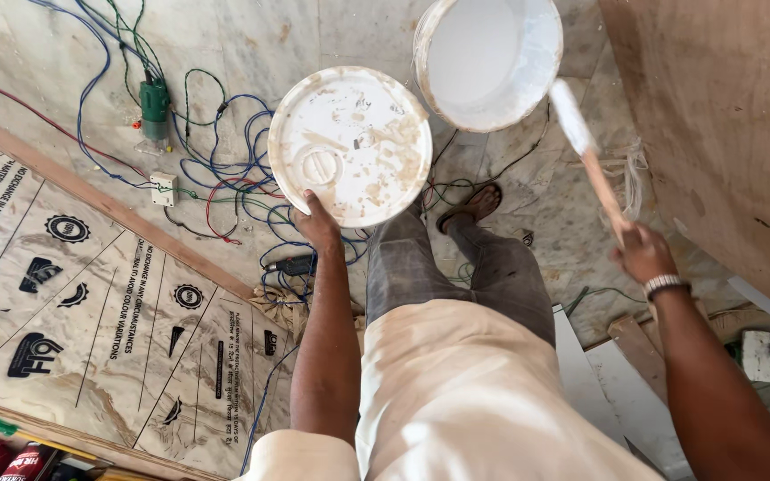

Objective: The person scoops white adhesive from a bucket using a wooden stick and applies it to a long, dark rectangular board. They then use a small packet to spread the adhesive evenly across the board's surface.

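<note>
Cream shirt point(465, 401) and grey trousers point(456, 267) fill the near foreground of the head view. Left hand point(316, 223) is closed on the lower rim of a round white lid point(349, 142), held flat-on to the camera; its face is smeared w/ tan stains and a small round cap ring is seen left of centre. Right hand point(642, 254), w/ a wrist band, is gripped on a wooden stick point(592, 165), tip coated white, just beside a white bucket point(487, 58) of white paint on the marble floor point(269, 36). Tangled wires point(216, 169) lie left of the lid.
</note>
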